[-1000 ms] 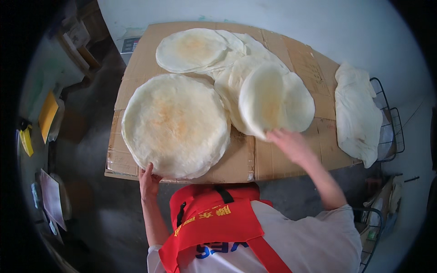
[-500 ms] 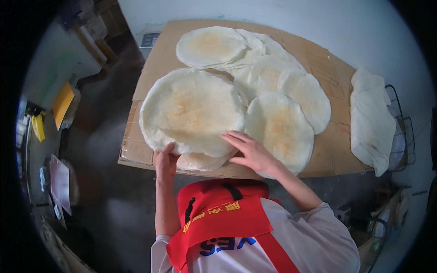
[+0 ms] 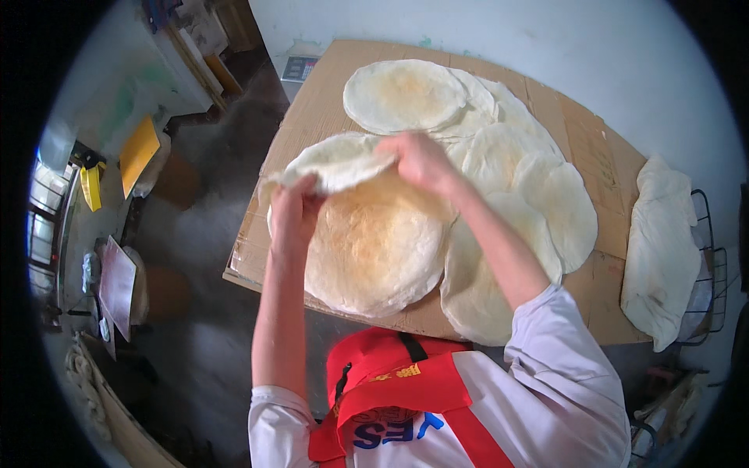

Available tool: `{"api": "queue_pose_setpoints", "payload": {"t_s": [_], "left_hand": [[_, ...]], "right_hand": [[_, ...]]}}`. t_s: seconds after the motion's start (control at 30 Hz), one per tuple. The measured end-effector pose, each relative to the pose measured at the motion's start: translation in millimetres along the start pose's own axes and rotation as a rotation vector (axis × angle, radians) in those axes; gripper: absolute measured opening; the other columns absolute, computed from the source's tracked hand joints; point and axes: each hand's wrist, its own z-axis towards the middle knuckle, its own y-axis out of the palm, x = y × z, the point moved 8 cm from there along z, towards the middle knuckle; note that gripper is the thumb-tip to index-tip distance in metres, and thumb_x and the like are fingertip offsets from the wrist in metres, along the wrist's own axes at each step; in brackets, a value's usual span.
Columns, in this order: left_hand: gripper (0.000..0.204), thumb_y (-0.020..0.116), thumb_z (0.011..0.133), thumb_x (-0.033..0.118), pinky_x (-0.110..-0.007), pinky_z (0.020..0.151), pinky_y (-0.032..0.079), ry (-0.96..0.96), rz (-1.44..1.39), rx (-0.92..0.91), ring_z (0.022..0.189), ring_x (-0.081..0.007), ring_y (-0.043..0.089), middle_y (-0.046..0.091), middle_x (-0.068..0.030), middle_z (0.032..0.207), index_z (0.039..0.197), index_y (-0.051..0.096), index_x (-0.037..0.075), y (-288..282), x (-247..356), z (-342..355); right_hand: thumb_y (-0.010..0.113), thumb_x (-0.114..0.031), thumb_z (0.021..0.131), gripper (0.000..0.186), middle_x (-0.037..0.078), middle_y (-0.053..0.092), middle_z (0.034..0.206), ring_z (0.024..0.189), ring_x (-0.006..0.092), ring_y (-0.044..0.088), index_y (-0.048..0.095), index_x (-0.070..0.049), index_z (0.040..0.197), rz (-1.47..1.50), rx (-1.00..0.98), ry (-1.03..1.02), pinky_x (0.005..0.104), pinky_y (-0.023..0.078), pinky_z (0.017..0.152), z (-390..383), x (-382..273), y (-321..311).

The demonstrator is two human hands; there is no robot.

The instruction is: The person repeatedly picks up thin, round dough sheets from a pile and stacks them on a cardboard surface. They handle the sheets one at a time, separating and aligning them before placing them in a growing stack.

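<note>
Hold the lifted flatbread (image 3: 343,166) by its edge, pinched in the closed left hand (image 3: 295,210) and closed right hand (image 3: 419,162), over the far side of the stack (image 3: 374,257) on the cardboard (image 3: 605,312); pull evenly to avoid tearing; raise smoothly without dragging the stack.
</note>
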Motion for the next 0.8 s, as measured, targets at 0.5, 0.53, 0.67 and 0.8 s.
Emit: {"api": "queue_pose_setpoints", "payload": {"t_s": [0.5,0.53,0.67,0.8], "left_hand": [[0.009,0.055,0.08,0.0,-0.034,0.065,0.054,0.501,-0.133,-0.554,0.074,-0.0207,0.061,0.061,-0.0116,0.084,0.087,0.059,-0.005,238.5,150.9,-27.2],[0.011,0.055,0.081,0.002,-0.035,0.066,0.054,0.478,-0.123,-0.586,0.076,-0.021,0.061,0.062,-0.0113,0.085,0.088,0.059,-0.005,242.6,148.6,-28.3],[0.016,0.054,0.082,0.005,-0.04,0.07,0.054,0.407,0.043,-0.511,0.081,-0.0228,0.061,0.06,-0.0088,0.09,0.095,0.056,-0.005,260.8,122.0,-1.1],[0.019,0.055,0.083,0.006,-0.046,0.082,0.049,0.152,0.151,-0.436,0.089,-0.0276,0.057,0.055,-0.0107,0.1,0.1,0.051,-0.001,289.6,54.9,53.8]], "right_hand": [[0.052,0.005,0.074,0.019,0.006,0.064,0.081,0.074,0.0099,0.056,0.064,0.0,0.088,0.218,0.284,-0.389,0.0246,0.045,0.069,-12.8,-51.8,-260.9],[0.051,0.006,0.073,0.02,0.006,0.063,0.081,0.074,0.0102,0.056,0.063,0.001,0.088,0.164,0.265,-0.347,0.0247,0.045,0.069,-24.7,-53.4,-266.6],[0.05,-0.001,0.065,0.033,0.009,0.064,0.076,0.068,0.0236,0.06,0.065,-0.016,0.09,-0.171,0.173,-0.356,0.0336,0.046,0.064,8.7,24.1,-272.7],[0.043,0.008,0.062,0.036,0.012,0.062,0.075,0.072,0.0203,0.06,0.063,-0.005,0.089,-0.201,0.25,-0.052,0.0297,0.045,0.067,7.1,104.8,-267.0]]}}
